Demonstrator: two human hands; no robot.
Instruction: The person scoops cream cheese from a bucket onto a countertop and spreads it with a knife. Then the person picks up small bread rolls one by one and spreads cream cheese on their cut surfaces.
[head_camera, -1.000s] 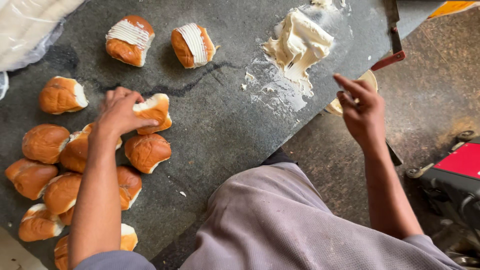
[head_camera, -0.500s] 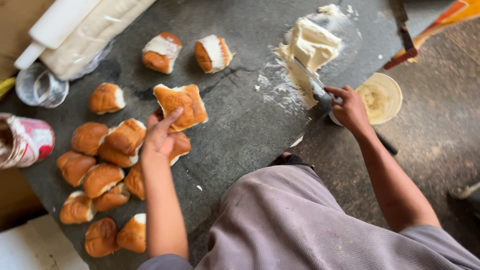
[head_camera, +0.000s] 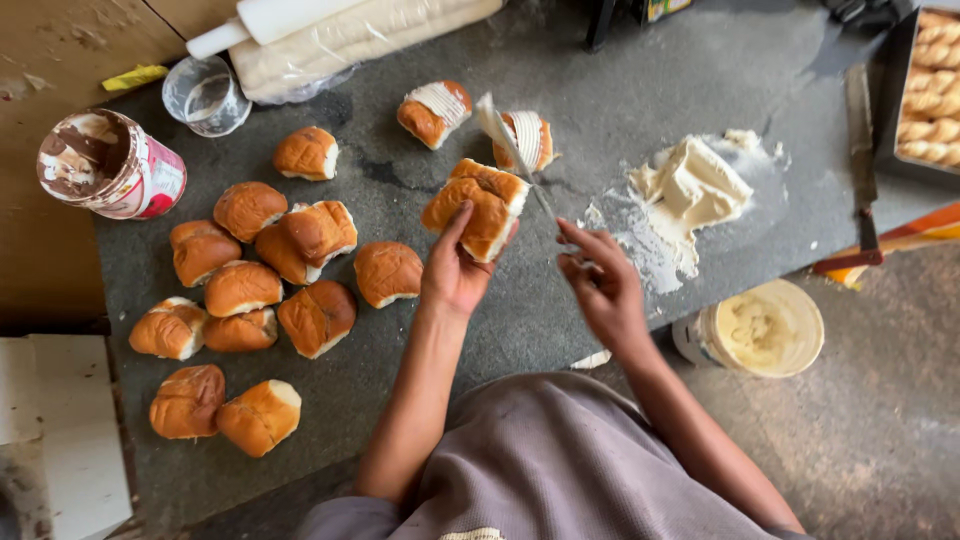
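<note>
The left hand (head_camera: 455, 270) grips a split golden-brown bread roll (head_camera: 478, 208), tilted open so the right hand (head_camera: 600, 285) — fingers pinching a thin cream-smeared knife (head_camera: 512, 148) — reaches its cut.

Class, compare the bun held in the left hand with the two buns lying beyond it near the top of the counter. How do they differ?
The held bun is raised off the counter in the left hand; the two far buns lie on it. The far buns show white filling; the held one shows none. All are golden-brown rolls.

A dark stone counter (head_camera: 700, 90) carries buns (head_camera: 250, 290), a butter mound (head_camera: 690, 185) and a jar (head_camera: 110, 165).
</note>
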